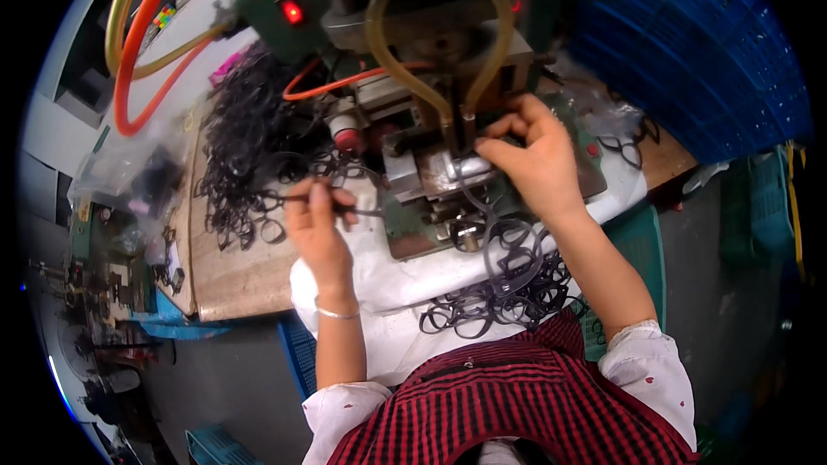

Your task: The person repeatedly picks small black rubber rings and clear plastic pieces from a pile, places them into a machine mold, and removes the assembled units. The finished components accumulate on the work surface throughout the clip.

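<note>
A dark plastic eyeglass frame (349, 209) is pinched between the thumb and fingers of my left hand (317, 217), left of the machine's base. Beside the metal fixture (444, 170), my right hand (536, 155) has thumb and fingers bent together at the upper end of another dark eyeglass frame (488, 203). That contact is partly hidden and blurred. This frame slants from the fixture down toward a pile of dark eyeglass frames (508, 293) on white cloth in front of me. Two ends of a yellowish hose (376, 21) come down right at the fixture.
The green press machine (271, 30) rises ahead, with a red-lit switch. A large heap of dark frames (250, 112) covers the wooden table (228, 284) at left. Orange tubing (123, 90) loops at upper left. Blue plastic crates (689, 52) stand at right.
</note>
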Tool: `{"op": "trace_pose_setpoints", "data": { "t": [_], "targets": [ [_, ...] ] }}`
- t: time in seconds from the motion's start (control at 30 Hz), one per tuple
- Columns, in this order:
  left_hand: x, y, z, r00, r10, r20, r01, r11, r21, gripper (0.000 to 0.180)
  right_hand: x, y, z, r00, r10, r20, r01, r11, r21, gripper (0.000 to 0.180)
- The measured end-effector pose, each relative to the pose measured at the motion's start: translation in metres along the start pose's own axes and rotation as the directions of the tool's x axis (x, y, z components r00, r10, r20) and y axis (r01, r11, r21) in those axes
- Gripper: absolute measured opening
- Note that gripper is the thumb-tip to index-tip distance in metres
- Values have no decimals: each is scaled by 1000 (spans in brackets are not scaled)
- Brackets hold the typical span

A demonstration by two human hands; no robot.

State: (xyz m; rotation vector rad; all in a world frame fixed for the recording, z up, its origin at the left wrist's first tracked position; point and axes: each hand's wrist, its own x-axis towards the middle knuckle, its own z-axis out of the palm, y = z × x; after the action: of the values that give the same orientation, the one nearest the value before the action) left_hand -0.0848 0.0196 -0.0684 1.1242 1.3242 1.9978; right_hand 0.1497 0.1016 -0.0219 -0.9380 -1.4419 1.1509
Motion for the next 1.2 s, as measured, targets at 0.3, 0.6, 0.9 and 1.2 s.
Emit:
{"op": "trace_pose_setpoints", "data": {
  "t": [0.3,0.6,0.9,1.2],
  "targets": [
    [36,88,75,841,521,145,-541,818,194,15,-15,-4,27,994,13,-111,11,976,216,45],
    [-31,96,56,326,-561,761,803,588,90,30,-62,41,-88,970,-163,-178,-80,479,-874,25],
    [-40,64,96,338,-726,599,900,436,21,37,-6,73,-85,889,-419,-186,122,608,-785,8],
    [-42,57,92,336,-642,689,871,490,32,36,10,100,-76,890,-297,347,435,319,-842,30]
  ]
}}
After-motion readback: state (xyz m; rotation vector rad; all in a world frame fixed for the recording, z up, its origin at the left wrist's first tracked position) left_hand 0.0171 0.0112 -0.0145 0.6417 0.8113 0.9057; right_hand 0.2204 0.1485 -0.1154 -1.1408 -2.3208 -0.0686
